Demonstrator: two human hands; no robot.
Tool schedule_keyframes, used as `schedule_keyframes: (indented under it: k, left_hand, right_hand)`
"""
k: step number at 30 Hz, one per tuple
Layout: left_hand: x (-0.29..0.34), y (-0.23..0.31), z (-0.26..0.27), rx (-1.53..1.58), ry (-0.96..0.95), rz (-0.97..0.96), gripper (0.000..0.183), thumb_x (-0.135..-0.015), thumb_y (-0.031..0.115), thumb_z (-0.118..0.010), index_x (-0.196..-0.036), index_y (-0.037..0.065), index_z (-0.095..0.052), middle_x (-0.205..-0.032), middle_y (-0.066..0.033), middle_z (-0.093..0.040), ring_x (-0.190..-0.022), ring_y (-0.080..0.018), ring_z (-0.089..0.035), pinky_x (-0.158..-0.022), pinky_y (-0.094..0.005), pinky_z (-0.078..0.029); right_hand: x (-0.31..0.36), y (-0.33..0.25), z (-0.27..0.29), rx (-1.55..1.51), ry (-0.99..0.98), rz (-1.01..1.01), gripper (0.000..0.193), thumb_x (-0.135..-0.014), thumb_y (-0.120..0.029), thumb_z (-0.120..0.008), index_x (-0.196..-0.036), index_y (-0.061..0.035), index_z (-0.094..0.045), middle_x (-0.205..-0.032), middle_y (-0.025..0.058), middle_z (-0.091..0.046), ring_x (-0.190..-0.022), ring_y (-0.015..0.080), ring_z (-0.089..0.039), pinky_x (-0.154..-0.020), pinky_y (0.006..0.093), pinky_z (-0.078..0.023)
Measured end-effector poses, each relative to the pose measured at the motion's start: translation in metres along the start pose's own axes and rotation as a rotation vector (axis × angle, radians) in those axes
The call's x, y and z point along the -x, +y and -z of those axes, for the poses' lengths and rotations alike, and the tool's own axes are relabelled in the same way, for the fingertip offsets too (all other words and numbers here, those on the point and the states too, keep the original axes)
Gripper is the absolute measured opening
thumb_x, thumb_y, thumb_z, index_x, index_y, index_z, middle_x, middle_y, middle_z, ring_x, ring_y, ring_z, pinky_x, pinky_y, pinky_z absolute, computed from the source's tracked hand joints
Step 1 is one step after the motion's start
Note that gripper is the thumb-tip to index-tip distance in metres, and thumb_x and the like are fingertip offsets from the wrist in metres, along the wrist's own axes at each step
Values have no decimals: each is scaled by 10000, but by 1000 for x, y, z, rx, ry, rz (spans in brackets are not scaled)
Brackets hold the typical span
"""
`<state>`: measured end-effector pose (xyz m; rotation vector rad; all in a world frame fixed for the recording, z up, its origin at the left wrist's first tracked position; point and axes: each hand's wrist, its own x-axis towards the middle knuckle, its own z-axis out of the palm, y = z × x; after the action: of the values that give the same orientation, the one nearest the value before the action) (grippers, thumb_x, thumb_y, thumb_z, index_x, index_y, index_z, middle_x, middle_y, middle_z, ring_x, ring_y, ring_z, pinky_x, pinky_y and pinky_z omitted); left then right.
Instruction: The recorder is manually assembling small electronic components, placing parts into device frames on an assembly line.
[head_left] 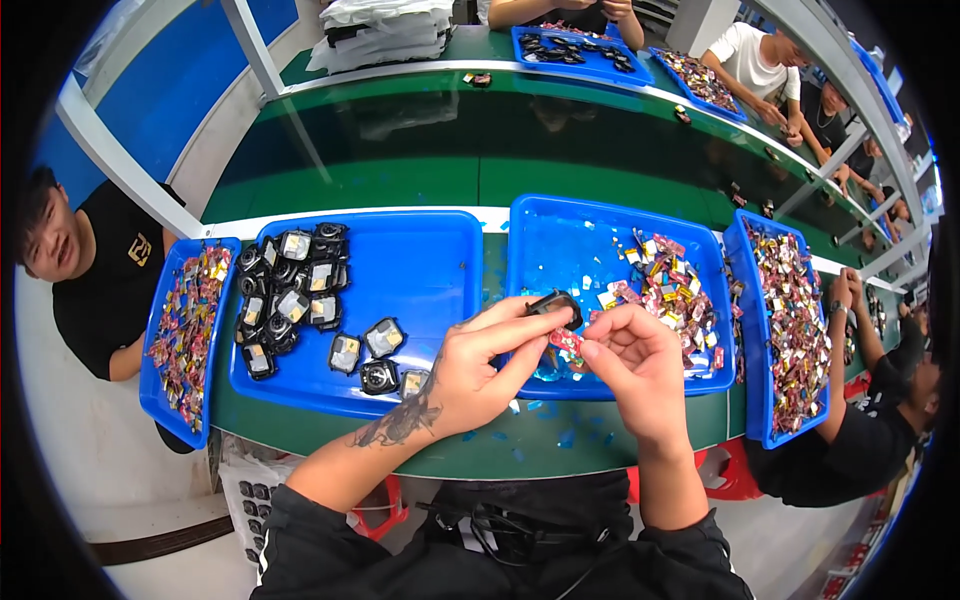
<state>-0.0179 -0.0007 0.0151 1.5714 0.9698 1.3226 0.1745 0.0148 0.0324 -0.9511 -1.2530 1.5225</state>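
Observation:
My left hand (475, 368) is closed round a small black casing (557, 308), held above the near edge of the middle-right blue tray (575, 235). My right hand (640, 365) pinches a small red-pink piece (566, 342) just below the casing. The fingers partly hide both things, and I cannot tell whether they are joined. Beyond my right hand, a heap of small red, white and yellow parts (665, 285) lies in that tray. To the left, a second blue tray (415, 260) holds several square black casings (290, 290) with pale faces.
Narrow blue trays of small parts flank these, one at the left (150, 385) and one at the right (768, 425). A green conveyor belt (400, 150) runs beyond a white rail. People sit at both sides and across. Blue film scraps (567, 438) dot the green tabletop.

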Motion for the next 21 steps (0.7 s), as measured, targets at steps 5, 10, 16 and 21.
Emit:
schedule_keyframes:
  k: [5, 10, 16, 21]
  left_hand:
    - [-3, 2, -3, -334, -19, -269, 351, -795, -106, -632, -1128, -3, -668, -1119, -174, -657, -938, -249, -686, -775, -299, -563]
    - [-1, -4, -4, -372, -25, -323, 410, -767, -112, -625, -1159, 5, -643, -1155, -159, -625, -936, -276, -672, -748, -311, -571]
    - [-3, -3, -6, -416, 51, -353, 312, -767, -88, -689, -1069, -10, -686, -1089, -159, -668, -886, -236, -699, -712, -293, -589]
    - [-3, -3, -5, -475, 42, -358, 252, -764, -38, -731, -1012, -3, -708, -1049, -151, -678, -904, -212, -695, -711, -279, -585]
  right_hand:
    - [2, -1, 0, 134, -27, 93, 111, -867, 48, -633, -977, 33, -639, -935, 54, -648, -868, 105, -626, -737, 227, -546]
    - [6, -11, -12, 640, 24, 347, 123, -801, 34, -697, -918, 12, -662, -832, 117, -660, -724, 190, -677, -639, 288, -584]
    - [2, -2, -10, 834, 82, 506, 104, -792, 34, -704, -863, 12, -632, -811, 144, -649, -699, 239, -677, -552, 312, -543]
    - [2, -1, -5, 539, 44, 274, 55, -891, -11, -623, -928, 3, -584, -855, 78, -619, -729, 143, -620, -607, 263, -519]
